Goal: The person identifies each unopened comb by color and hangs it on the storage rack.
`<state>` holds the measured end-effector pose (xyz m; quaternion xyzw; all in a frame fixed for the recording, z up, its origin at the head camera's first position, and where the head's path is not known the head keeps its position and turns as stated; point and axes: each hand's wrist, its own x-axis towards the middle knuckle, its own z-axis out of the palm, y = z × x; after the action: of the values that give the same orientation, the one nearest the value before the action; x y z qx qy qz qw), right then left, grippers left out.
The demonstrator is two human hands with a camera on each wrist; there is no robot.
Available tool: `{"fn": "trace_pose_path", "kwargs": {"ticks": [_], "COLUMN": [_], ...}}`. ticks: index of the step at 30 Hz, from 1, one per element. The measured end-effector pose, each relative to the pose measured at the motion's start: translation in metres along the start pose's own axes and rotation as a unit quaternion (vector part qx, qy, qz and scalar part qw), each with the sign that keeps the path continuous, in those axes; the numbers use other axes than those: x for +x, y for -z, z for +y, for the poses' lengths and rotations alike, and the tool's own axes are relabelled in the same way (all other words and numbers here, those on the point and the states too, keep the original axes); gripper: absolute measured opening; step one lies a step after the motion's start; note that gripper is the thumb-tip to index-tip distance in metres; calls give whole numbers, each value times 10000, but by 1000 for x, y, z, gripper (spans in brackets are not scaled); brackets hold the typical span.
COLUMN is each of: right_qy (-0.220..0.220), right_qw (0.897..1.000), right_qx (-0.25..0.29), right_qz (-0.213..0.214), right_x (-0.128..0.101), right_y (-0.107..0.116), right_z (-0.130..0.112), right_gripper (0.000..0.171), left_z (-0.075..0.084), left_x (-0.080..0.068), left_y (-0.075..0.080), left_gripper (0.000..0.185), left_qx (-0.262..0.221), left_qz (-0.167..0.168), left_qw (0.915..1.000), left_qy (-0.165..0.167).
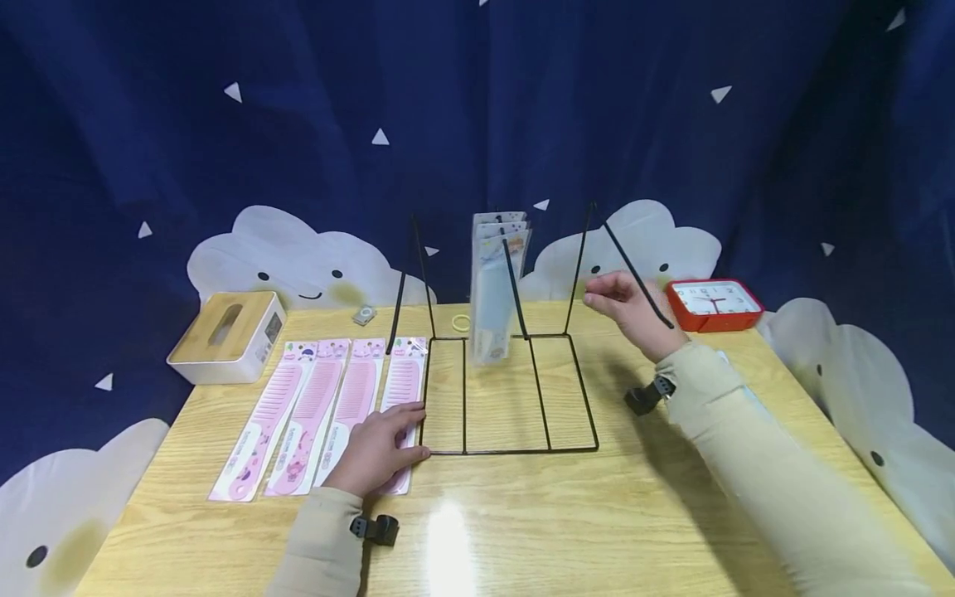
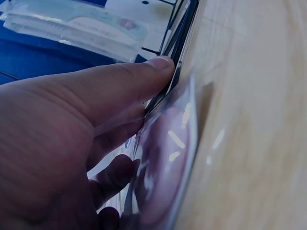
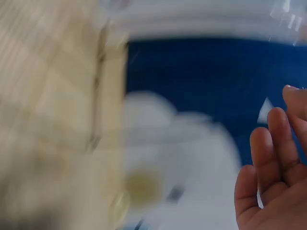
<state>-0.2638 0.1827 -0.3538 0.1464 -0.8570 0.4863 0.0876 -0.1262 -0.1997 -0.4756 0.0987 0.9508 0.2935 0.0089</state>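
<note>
Your left hand (image 1: 379,452) presses flat on the pink comb pack (image 1: 399,398) beside the wire rack (image 1: 515,448). Your right hand (image 1: 627,308) hangs empty, fingers loosely curled. Lifting carelessly may snag the rack and topple its hanging packs (image 1: 496,282).

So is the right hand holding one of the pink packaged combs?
No, the right hand hangs empty above the table; the pink packaged combs lie flat.

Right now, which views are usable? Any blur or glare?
Head view: sharp, wide-angle bowing at the edges, a glare patch on the table in front of the wire rack. Left wrist view: left hand very close, reflections on the pink comb pack. Right wrist view: heavy motion blur, only the right hand readable.
</note>
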Motion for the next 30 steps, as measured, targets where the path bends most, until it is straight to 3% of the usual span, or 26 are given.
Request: {"fn": "trace_pose_path", "kwargs": {"ticks": [3, 7, 11, 14, 17, 21, 24, 30], "right_qy": [-259, -760, -1672, -2108, -2190, -2126, -2081, -1671], "right_qw": [9968, 9887, 9738, 9624, 9524, 9404, 9430, 9618], "right_qx": [-672, -1211, -1534, -1694, -2071, -2634, -2595, -2169], "right_qz": [352, 455, 148, -255, -465, -318, -128, -1], "right_x": [-7, -19, -34, -43, -48, -52, -54, -51], "right_y": [26, 62, 91, 106, 114, 119, 119, 103], "right_z": [43, 101, 150, 172, 182, 186, 186, 169], "right_gripper": [30, 37, 55, 69, 70, 54, 42, 35], "left_z": [-1, -1, -2, -2, -1, 0, 1, 1], "left_x": [0, -1, -1, 0, 1, 1, 1, 0], "left_y": [2, 3, 1, -1, -3, -4, -3, -1], "left_gripper": [57, 57, 57, 57, 57, 58, 57, 57], "left_qx": [18, 29, 26, 29, 46, 74, 72, 65], "left_qz": [29, 40, -8, -14, 19, 16, 0, 16], "left_qw": [10000, 10000, 10000, 10000, 10000, 10000, 10000, 10000], "left_qy": [-33, -37, -22, -18, -3, 11, 1, -11]}}
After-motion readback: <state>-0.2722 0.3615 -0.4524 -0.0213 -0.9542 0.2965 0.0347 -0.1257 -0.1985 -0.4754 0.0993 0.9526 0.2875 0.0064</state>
